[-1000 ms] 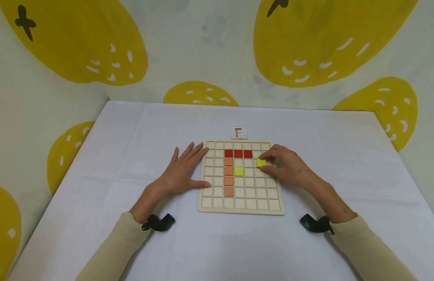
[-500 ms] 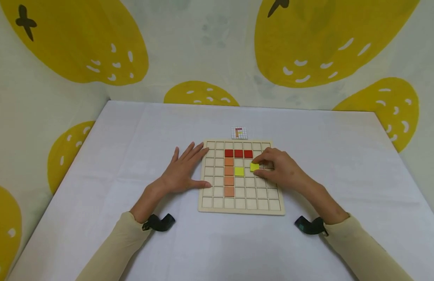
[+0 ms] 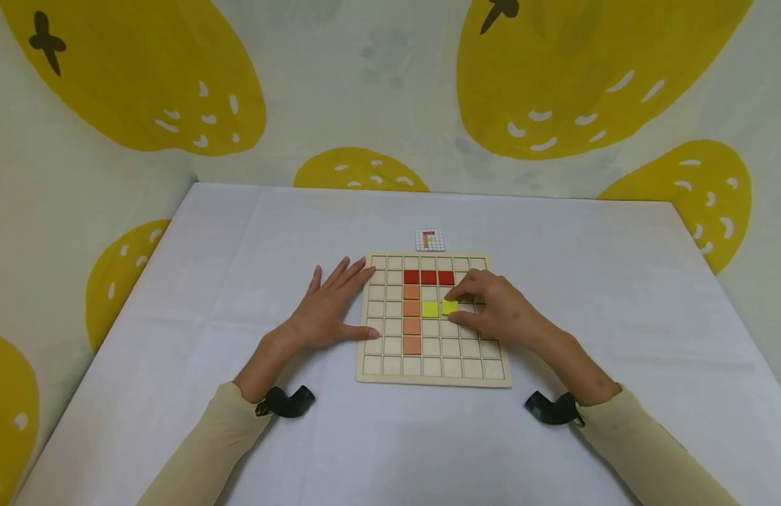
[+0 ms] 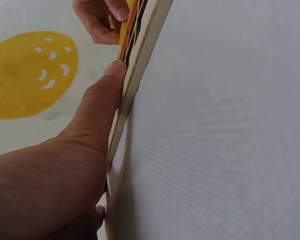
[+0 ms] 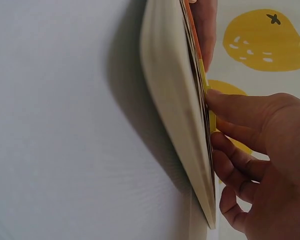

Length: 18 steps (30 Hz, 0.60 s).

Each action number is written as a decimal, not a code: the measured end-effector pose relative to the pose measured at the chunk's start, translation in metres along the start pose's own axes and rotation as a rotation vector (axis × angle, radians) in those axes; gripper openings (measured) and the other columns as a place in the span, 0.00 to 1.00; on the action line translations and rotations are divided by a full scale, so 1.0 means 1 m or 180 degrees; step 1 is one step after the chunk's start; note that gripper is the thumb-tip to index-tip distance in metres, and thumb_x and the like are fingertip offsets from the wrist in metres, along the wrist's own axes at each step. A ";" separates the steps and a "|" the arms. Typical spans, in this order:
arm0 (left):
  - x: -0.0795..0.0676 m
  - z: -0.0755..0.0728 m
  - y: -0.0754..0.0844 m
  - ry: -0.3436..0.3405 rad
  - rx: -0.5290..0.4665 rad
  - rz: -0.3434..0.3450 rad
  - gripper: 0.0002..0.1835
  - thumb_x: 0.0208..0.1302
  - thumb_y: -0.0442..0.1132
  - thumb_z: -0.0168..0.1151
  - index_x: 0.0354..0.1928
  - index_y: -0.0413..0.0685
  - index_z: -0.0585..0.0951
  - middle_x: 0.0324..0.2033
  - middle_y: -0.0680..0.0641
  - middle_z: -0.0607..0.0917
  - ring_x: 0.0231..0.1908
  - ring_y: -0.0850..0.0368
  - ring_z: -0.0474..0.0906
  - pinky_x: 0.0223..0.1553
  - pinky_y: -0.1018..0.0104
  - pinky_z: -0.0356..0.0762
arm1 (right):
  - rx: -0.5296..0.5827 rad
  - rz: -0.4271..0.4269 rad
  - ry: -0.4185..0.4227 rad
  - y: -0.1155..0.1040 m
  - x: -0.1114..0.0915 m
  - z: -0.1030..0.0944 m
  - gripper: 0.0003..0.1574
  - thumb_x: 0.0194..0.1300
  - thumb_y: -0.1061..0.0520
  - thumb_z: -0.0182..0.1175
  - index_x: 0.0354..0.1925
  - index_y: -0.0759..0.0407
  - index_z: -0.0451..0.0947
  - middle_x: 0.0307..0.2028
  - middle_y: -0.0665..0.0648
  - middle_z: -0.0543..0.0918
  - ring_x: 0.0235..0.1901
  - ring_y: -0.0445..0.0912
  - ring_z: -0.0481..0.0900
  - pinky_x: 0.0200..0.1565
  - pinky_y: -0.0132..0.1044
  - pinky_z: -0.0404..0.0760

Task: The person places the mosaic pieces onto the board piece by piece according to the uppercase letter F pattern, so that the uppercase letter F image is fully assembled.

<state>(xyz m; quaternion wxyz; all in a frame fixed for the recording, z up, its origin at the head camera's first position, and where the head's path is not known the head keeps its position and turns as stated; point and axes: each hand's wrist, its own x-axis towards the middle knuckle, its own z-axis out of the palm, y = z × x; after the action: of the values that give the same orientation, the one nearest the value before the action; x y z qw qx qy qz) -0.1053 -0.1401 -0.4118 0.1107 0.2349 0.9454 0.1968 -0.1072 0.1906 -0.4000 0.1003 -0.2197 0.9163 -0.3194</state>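
Observation:
A square wooden grid board [image 3: 433,384] lies flat on the table. My right hand [image 3: 501,309] pinches a yellow tile [image 3: 449,308] between thumb and fingers, just right of another yellow tile [image 3: 430,309] that sits in a cell. In the right wrist view the pinched tile [image 5: 212,120] is at the board's surface; whether it is fully in a cell I cannot tell. My left hand [image 3: 324,309] rests with spread fingers on the board's left edge, its thumb [image 4: 97,107] pressing the frame. Three red tiles [image 3: 428,277] form a row, and several orange tiles [image 3: 412,326] run down one column.
Behind the board lies a small pattern card [image 3: 430,239] showing a coloured grid. White cloth covers the table [image 3: 270,232]. A wall with large yellow fruit shapes [image 3: 359,169] stands at the back. Black wrist devices [image 3: 289,401] hang at both cuffs.
My right hand has carried the pinched yellow tile leftward and slightly nearer across the board, up beside the other yellow tile. The left hand has stayed in place.

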 end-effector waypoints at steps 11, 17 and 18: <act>0.001 0.000 0.000 0.0003 0.0006 0.0015 0.61 0.56 0.68 0.74 0.84 0.55 0.52 0.85 0.48 0.49 0.85 0.43 0.37 0.79 0.27 0.29 | 0.0028 -0.0028 0.0003 0.000 0.000 0.002 0.19 0.60 0.55 0.78 0.50 0.51 0.89 0.49 0.52 0.85 0.52 0.49 0.79 0.58 0.49 0.77; 0.001 0.000 -0.002 0.0008 0.0006 0.0017 0.61 0.56 0.68 0.73 0.84 0.55 0.52 0.85 0.48 0.49 0.85 0.43 0.37 0.79 0.27 0.30 | 0.0029 -0.0016 -0.0023 -0.002 0.001 0.001 0.19 0.60 0.55 0.78 0.50 0.52 0.89 0.48 0.51 0.84 0.52 0.49 0.80 0.59 0.49 0.78; 0.001 0.000 -0.002 0.0010 0.0008 0.0017 0.61 0.56 0.68 0.73 0.84 0.55 0.52 0.85 0.48 0.49 0.85 0.44 0.37 0.79 0.27 0.30 | 0.0031 -0.0012 -0.0030 -0.002 0.001 0.001 0.19 0.60 0.55 0.78 0.50 0.52 0.89 0.48 0.51 0.84 0.52 0.49 0.80 0.59 0.49 0.78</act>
<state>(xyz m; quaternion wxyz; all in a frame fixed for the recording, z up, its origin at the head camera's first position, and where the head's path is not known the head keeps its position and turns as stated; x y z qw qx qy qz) -0.1068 -0.1415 -0.4133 0.1085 0.2373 0.9452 0.1963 -0.1068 0.1886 -0.3995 0.1051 -0.2225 0.9138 -0.3231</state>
